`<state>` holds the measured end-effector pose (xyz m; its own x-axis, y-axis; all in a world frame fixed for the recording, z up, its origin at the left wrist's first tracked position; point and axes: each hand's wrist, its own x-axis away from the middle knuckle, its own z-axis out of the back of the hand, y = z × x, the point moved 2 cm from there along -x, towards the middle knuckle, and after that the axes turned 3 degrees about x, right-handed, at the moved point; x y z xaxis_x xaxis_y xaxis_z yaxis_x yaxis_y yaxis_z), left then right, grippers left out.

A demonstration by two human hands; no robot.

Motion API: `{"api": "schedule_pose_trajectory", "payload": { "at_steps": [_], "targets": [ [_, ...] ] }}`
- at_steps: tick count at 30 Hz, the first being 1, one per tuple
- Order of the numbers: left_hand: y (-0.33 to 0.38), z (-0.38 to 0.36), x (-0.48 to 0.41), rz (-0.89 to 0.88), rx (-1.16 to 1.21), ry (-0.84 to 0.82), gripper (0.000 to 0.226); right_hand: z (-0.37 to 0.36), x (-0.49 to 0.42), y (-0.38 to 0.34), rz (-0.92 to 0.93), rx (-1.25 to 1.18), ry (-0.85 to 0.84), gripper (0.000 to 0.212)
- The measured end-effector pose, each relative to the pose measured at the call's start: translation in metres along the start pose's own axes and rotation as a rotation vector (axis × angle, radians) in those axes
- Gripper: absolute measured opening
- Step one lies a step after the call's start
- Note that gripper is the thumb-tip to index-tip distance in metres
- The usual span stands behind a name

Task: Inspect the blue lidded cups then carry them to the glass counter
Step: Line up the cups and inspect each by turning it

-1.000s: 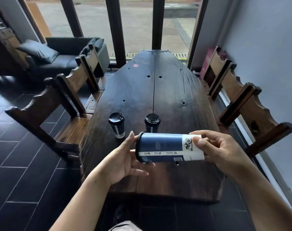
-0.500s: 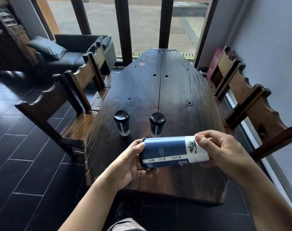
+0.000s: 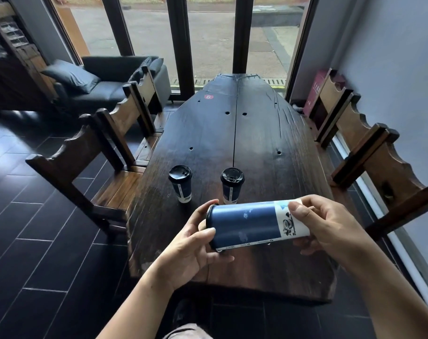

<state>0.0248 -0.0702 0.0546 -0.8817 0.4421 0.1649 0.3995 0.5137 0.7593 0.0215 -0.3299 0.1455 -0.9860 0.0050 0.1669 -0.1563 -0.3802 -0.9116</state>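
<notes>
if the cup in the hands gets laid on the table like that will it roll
Probably. The held cup lies sideways, and its round wall would roll on the flat table. Its tapered body would likely curve it round. The black lid looks seated, though its seal can't be judged.

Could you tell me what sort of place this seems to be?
Probably a café seating area: lidded takeaway cups on a long wooden table bearing a red number sticker, carved chairs alongside, and a sofa by street-facing windows.

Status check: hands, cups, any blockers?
Left hand on lid end, right hand on base of sideways blue lidded paper cup. Two matching blue cups upright on dark wooden table. Nothing obstructing.
</notes>
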Motion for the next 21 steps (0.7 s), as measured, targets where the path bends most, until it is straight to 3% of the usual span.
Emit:
{"api": "schedule_pose_trajectory", "payload": {
  "at_steps": [3, 6, 10, 14, 21],
  "targets": [
    [0.003, 0.0026, 0.0018, 0.012, -0.05, -0.024, 0.08, 0.0029, 0.0017, -0.0004, 0.05, -0.007, 0.0, 0.041],
    [0.0064, 0.0043, 0.0024, 0.09, -0.111, -0.036, 0.078, 0.0051, 0.0041, -0.0002, 0.127, 0.014, -0.004, 0.033],
    [0.0086, -0.0001, 0.0022, 0.248, -0.147, -0.037, 0.082, 0.004, 0.0077, -0.0032, 0.203, 0.103, -0.026, 0.044],
    [0.0065, -0.0042, -0.0003, 0.334, -0.159, 0.042, 0.071, 0.0036, 0.009, -0.0034, 0.239, 0.107, -0.037, 0.046],
    [0.0074, -0.0007, -0.0029, 0.276, -0.079, 0.069, 0.055, 0.0028, 0.0055, -0.0021, 0.244, 0.113, -0.063, 0.048]
  ]
}}
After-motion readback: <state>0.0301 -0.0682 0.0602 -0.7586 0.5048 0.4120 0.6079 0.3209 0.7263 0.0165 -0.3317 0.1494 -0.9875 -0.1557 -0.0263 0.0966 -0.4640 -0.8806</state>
